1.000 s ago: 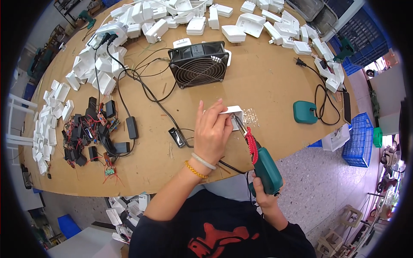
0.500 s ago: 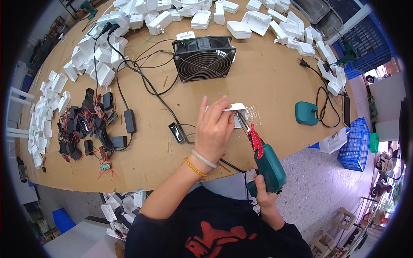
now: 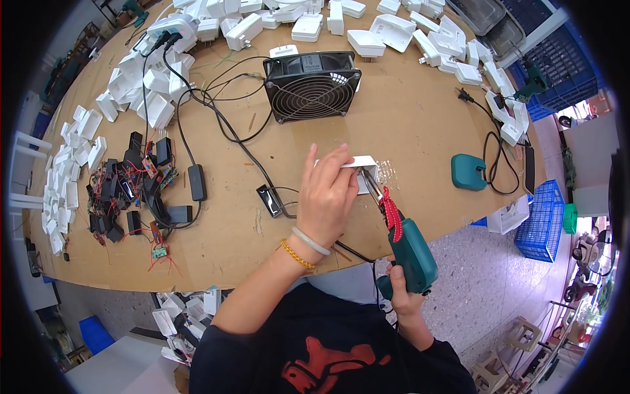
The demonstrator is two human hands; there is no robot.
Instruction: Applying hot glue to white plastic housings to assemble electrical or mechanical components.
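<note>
My left hand (image 3: 325,197) is closed on a white plastic casing (image 3: 365,161) near the middle of the table, steadying it with the fingers. Beads circle that wrist. A green pistol-shaped soldering gun (image 3: 414,255) is gripped in my right hand (image 3: 401,294). Red dotted wrapping (image 3: 392,213) covers the base of its metal prongs, which reach into the open side of the casing. What the tip touches inside cannot be made out. Beside the casing lie clear, shiny spots (image 3: 387,173) on the tabletop.
A black fan (image 3: 312,92) stands beyond my hands. White casings (image 3: 394,33) pile along the far and left edges. Black modules and wired boards (image 3: 125,187) heap at the left. Black cables (image 3: 226,118) cross the middle. A green case (image 3: 468,172) lies at the right.
Hardly anything differs. Both hands keep their hold, with the soldering gun's prongs still inside the casing; the picture has shifted very slightly.
</note>
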